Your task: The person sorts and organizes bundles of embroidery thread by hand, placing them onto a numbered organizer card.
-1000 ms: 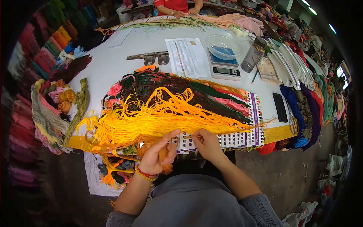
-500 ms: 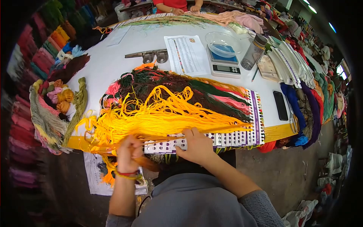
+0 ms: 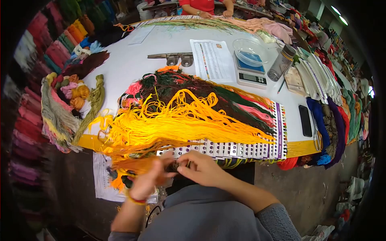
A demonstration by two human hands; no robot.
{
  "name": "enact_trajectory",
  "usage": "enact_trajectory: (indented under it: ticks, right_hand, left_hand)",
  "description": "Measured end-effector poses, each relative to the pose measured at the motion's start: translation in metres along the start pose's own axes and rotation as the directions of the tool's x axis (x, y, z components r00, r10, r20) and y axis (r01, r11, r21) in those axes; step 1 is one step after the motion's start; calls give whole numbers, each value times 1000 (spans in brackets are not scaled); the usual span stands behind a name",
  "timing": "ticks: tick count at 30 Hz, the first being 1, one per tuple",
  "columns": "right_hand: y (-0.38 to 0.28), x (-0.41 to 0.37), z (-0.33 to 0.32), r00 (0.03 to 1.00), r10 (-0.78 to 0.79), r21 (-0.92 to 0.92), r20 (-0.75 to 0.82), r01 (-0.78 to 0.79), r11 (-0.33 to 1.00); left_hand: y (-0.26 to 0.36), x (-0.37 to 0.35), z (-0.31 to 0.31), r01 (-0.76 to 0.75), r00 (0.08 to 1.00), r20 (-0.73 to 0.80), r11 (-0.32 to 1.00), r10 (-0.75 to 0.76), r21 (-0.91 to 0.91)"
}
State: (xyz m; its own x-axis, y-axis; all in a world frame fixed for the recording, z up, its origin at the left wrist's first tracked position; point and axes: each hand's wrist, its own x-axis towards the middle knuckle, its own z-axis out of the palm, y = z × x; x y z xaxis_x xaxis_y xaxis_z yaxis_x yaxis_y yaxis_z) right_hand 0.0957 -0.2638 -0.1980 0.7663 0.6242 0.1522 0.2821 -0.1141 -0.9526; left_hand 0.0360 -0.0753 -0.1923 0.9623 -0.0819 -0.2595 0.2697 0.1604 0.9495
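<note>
Orange-brown thread (image 3: pixel 134 164) hangs over the table's near edge beside my left hand (image 3: pixel 155 172), which is blurred and closed round part of it. Close on its right, my right hand (image 3: pixel 197 166) has its fingers bent together near the thread ends; what they pinch is too small to name. Behind both hands, a thick bundle of yellow thread (image 3: pixel 181 126) spreads across the table, its right end at punched white cards (image 3: pixel 229 149). Dark green, pink and maroon threads (image 3: pixel 169 90) lie beyond the yellow ones.
On the white table (image 3: pixel 132 56) are a printed sheet (image 3: pixel 213 60), metal clips (image 3: pixel 173 59), a scale (image 3: pixel 252 77) with a clear bowl, a bottle (image 3: pixel 281 63) and a phone (image 3: pixel 305 121). Scissors (image 3: pixel 316 136) lie at right. A person in red (image 3: pixel 201 5) works across the table.
Both hands have come closer together and down to the table's near edge. The brown thread has moved from along the cards to the left hand's side. The view has shifted slightly.
</note>
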Motion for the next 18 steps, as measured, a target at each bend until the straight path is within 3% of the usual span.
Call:
enact_trajectory:
  ticks: [1,2,4,5,6,7,9,16,18]
  right_hand:
    - [1,0,6,998,18,49,68,-21,999]
    - [3,-5,9,999,34,56,37,-36,998]
    - [2,-8,7,999,49,55,16,-50,997]
    - [-3,-10,5,978,207,305,1,-197,932]
    - [-6,-11,3,933,360,535,25,-316,783]
    - [-6,-12,0,933,358,534,27,-316,784]
    - [-6,-14,-5,948,312,603,64,-286,744]
    - [0,-21,-6,951,300,603,76,-284,745]
    - [9,-25,2,967,252,472,38,-239,848]
  left_hand:
    - [-15,7,15,-36,992,121,999,38,-16]
    - [-16,9,31,-43,993,112,999,45,-22]
    - [-11,14,53,38,995,102,922,1,-385]
    - [-8,13,50,32,995,96,920,6,-392]
    - [-5,12,43,93,979,204,876,7,-474]
    - [-1,12,39,161,950,311,826,18,-540]
    - [3,12,42,186,940,342,816,15,-548]
    - [-3,12,47,148,976,211,856,-47,-495]
    - [-5,13,49,148,978,200,871,-59,-469]
